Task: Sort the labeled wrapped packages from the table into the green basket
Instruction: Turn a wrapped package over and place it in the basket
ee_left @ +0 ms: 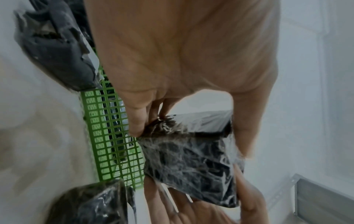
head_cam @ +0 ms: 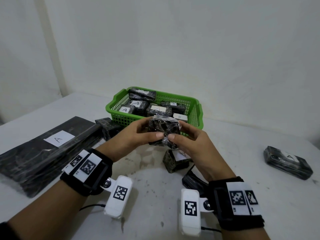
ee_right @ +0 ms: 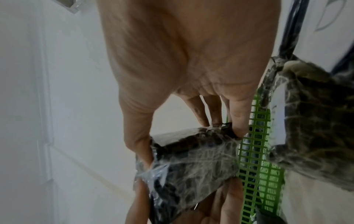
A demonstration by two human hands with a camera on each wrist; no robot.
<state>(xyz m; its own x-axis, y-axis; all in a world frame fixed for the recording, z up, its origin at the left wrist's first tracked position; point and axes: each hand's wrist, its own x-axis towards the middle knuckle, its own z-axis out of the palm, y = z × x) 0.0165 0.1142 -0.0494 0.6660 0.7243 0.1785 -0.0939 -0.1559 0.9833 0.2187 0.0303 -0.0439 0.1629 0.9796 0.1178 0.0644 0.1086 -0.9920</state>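
At the left edge of the counter (head_cam: pixel 242 170) lies a long flat package (head_cam: pixel 43 153) with an A label, and just beside its far end a small package (head_cam: pixel 108 126) rests against the near left corner of the green basket (head_cam: pixel 197 116). The left hand (head_cam: pixel 133 135) and the right hand (head_cam: pixel 192 144) hold one small wrapped package (head_cam: pixel 162 130) between them, above the counter and just in front of the basket's near wall. Each hand's grip is closed on it, thumb on the near face and fingers curled behind; no label shows on the sides in view. The basket already holds several packages marked A and one marked B. Under the right hand sit another package (head_cam: pixel 176 160) with a label and a dark one (head_cam: pixel 192 179) nearer the wrist, and a further package (head_cam: pixel 287 161) lies toward the counter's right edge. The step in hand looks like checking this package for its letter. Next it probably needs turning until the label shows, then lifting over the near wall and setting down inside.
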